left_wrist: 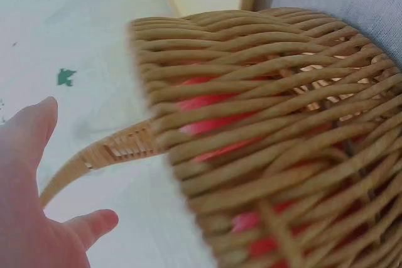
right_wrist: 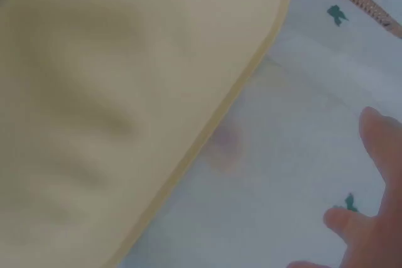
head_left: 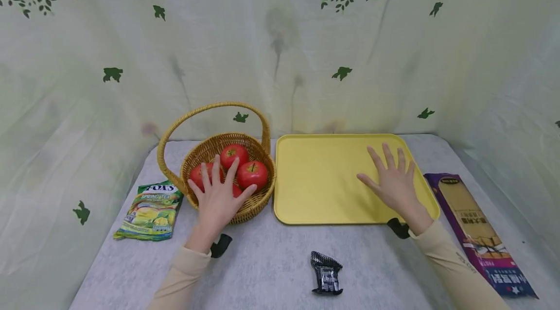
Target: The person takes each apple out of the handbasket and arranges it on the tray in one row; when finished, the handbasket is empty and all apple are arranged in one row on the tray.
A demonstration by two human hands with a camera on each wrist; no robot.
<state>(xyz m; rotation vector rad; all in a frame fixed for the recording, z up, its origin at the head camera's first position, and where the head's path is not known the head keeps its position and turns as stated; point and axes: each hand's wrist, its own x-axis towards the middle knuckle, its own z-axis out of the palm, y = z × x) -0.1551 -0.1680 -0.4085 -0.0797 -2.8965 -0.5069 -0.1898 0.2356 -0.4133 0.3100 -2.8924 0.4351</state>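
Observation:
In the head view my left hand (head_left: 218,200) is spread over the near side of a wicker basket (head_left: 250,212), its fingers straight and holding nothing. Several red apples (head_left: 253,175) lie in the basket, partly covered by that hand. The left wrist view shows the basket's woven side (left_wrist: 282,123) close up, with red showing through the gaps and the hand (left_wrist: 31,192) apart from it. My right hand (head_left: 395,188) hovers with spread fingers above the right part of a yellow tray (head_left: 321,179). The right wrist view has this hand (right_wrist: 370,218) at its lower right edge.
A green FOX'S candy bag (head_left: 153,210) lies left of the basket. On the right, a long purple and tan package (head_left: 479,232) lies beside the tray. Near the front is a small black packet (head_left: 326,276). The basket's tall handle (head_left: 214,106) arches above it. Behind hangs a leaf-patterned curtain (head_left: 245,33).

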